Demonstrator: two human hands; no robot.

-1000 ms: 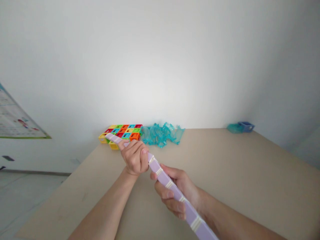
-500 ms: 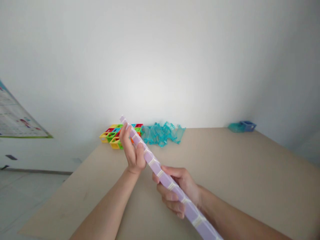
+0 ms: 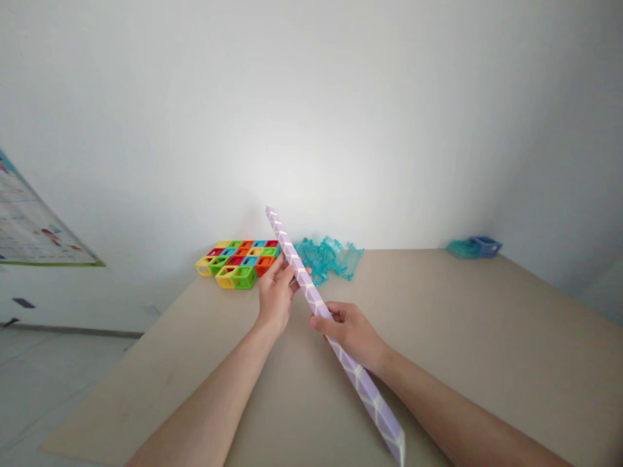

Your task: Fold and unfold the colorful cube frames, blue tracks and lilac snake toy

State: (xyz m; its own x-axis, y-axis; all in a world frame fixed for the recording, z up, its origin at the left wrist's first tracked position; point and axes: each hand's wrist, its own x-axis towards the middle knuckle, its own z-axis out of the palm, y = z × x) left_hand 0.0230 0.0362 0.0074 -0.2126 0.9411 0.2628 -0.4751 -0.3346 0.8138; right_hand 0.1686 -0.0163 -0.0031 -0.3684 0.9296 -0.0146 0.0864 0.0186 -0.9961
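A long lavender-and-white snake puzzle (image 3: 311, 295), stretched straight like a stick, slants across the middle from upper left to lower right. White zigzag lines divide it into many segments, and its lower end comes to a wedge. My left hand (image 3: 277, 295) is closed around its upper half, thumb on the near side, with some fingertips showing past the far edge. Around the middle, my right hand (image 3: 353, 331) grips it from the right, thumb laid across the top. Part of the right fingers is hidden behind the puzzle.
On the beige table (image 3: 462, 344), a block of colourful open-framed cubes (image 3: 238, 263) lies at the back left. Beside it is a heap of translucent teal plastic pieces (image 3: 324, 259). A blue basket-like container (image 3: 485, 246) and another teal piece (image 3: 462, 249) sit back right, near the wall.
The snake puzzle has turned, tilts more steeply and now shows its lower end. My left hand has moved right along with it. My right hand has rolled over, its back now facing up.
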